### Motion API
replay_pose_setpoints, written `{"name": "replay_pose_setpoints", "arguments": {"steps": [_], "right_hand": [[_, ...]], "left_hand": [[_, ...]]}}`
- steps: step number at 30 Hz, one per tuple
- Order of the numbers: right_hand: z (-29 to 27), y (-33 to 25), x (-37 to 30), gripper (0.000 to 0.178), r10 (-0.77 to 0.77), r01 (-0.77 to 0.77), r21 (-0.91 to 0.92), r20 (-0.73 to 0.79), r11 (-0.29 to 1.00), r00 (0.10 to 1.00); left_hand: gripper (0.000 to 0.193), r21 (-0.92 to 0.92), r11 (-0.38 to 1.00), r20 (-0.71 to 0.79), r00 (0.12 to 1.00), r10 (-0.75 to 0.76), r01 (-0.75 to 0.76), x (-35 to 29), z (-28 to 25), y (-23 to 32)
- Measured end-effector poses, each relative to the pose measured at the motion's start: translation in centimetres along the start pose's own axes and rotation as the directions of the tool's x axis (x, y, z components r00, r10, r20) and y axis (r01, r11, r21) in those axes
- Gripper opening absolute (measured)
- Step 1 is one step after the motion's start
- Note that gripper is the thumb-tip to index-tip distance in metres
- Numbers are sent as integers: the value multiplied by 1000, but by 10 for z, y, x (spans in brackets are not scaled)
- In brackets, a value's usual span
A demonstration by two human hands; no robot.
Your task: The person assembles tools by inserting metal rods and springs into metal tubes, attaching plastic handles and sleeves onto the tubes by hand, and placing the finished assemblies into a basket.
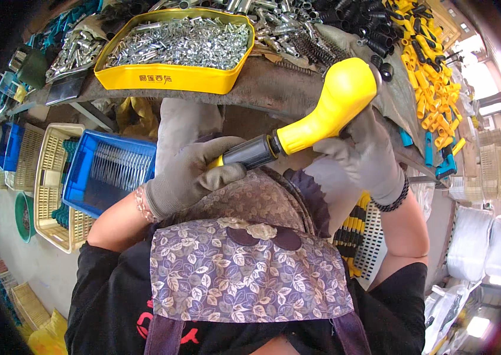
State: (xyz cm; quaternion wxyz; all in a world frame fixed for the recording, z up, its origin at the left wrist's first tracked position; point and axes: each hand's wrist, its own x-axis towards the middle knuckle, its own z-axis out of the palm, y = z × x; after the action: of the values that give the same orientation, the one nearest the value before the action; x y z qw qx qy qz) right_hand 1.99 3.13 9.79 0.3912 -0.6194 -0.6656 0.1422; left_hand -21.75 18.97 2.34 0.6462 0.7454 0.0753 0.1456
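Note:
Held slantwise over my lap is a yellow plastic tool handle [321,115] with a bulbous, bent upper end. A black sleeve [251,155] joins its narrow lower end. My left hand [194,174], in a grey glove, is closed around the sleeve, and a bit of yellow shows by its fingers. In a matching glove, my right hand [374,157] holds the bulbous end from behind and below; part of its fingers is hidden by the handle.
On the workbench [286,89] stand a yellow tray [167,83] of small metal parts, coil springs [315,50] and piled yellow-and-black plastic handles [431,89]. At left are a blue bin [84,177] with metal rods and a cream basket [43,201]. A white basket [374,248] sits by my right arm.

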Motion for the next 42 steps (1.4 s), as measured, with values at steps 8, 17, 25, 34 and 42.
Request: {"name": "replay_pose_setpoints", "arguments": {"steps": [8, 17, 25, 34, 42], "right_hand": [[-2, -9, -6, 52, 326, -354, 219, 153, 909, 933], [-31, -33, 23, 43, -446, 520, -141, 359, 842, 820], [-19, -1, -12, 71, 91, -95, 43, 101, 995, 991], [-11, -9, -9, 76, 58, -60, -52, -35, 997, 998], [-42, -25, 13, 43, -279, 286, 4, 227, 958, 933]], "left_hand": [[62, 192, 981, 35, 999, -37, 30, -2, -8, 4], [55, -495, 524, 752, 644, -141, 693, -4, -17, -25], [47, -89, 996, 77, 996, 36, -30, 3, 4, -11], [56, 55, 996, 85, 995, 59, -64, 8, -6, -3], [65, -370, 770, 605, 764, -225, 520, 1, -12, -10]]}}
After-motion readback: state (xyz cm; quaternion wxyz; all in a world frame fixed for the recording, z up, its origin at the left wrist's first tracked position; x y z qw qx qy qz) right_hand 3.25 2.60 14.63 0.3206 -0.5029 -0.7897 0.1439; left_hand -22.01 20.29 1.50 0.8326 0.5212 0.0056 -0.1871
